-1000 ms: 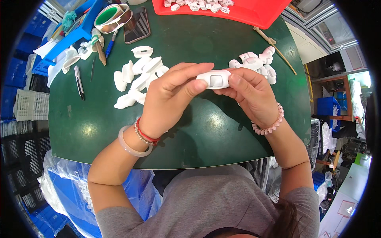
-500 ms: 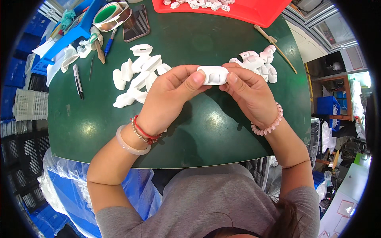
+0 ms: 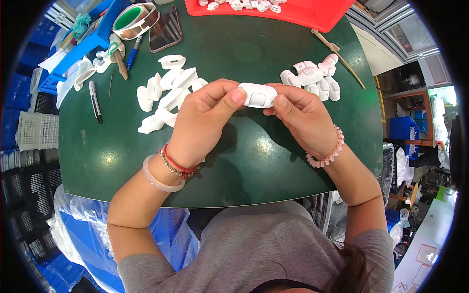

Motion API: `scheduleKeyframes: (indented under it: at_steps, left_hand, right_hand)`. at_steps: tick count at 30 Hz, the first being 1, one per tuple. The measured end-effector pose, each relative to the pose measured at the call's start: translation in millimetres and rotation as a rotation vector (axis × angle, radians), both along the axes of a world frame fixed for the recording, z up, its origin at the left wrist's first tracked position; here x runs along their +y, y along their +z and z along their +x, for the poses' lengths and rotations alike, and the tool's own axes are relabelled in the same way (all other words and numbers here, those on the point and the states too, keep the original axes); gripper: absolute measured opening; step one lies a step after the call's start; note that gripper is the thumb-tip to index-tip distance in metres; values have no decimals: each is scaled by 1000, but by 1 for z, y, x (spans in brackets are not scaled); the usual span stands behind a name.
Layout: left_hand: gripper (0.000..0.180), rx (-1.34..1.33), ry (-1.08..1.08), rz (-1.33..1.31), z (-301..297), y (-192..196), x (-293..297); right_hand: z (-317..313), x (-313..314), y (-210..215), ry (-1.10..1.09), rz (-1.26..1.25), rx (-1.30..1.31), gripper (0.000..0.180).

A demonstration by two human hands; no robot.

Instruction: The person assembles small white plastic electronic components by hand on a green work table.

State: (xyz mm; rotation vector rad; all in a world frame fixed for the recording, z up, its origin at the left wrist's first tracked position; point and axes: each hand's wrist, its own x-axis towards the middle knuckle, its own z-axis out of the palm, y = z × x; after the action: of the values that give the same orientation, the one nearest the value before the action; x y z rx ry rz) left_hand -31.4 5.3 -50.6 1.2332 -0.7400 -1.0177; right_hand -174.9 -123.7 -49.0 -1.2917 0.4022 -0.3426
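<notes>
Between my two hands I hold a small white plastic housing point(image 3: 258, 95), oval with a rounded rectangular panel in its face. My left hand point(image 3: 207, 115) pinches its left end, thumb on top. At the other end my right hand point(image 3: 304, 112) grips it between thumb and fingers. Beyond my left hand lies a loose pile of white plastic shells point(image 3: 169, 100), several of them partly hidden behind that hand. A smaller cluster of white housings point(image 3: 310, 75) rests just beyond my right hand.
The green table point(image 3: 244, 166) has a curved edge. At its far side sits a red tray point(image 3: 293, 20) of small white parts. Toward the left lie a phone point(image 3: 165, 30), a tape roll point(image 3: 131, 20), a blue pen point(image 3: 134, 52) and a silver pen point(image 3: 95, 101). A thin stick point(image 3: 347, 63) lies right.
The housing has tilted in my fingers, its right end dropping slightly, and its window-like recess now appears filled by a panel. My right hand has shifted a little left, uncovering more of the right cluster.
</notes>
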Motion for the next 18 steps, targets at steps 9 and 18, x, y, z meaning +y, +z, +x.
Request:
scheduleKeyframes:
  at_steps: [9,18]
  left_hand:
    - [24,-58,69,17,-6,0,-1]
    - [28,34,84,-27,-11,-3,-3]
  right_hand:
    - [-1,2,-4,-36,-123,-46,24]
    - [0,3,-3,-72,-237,-87,23]
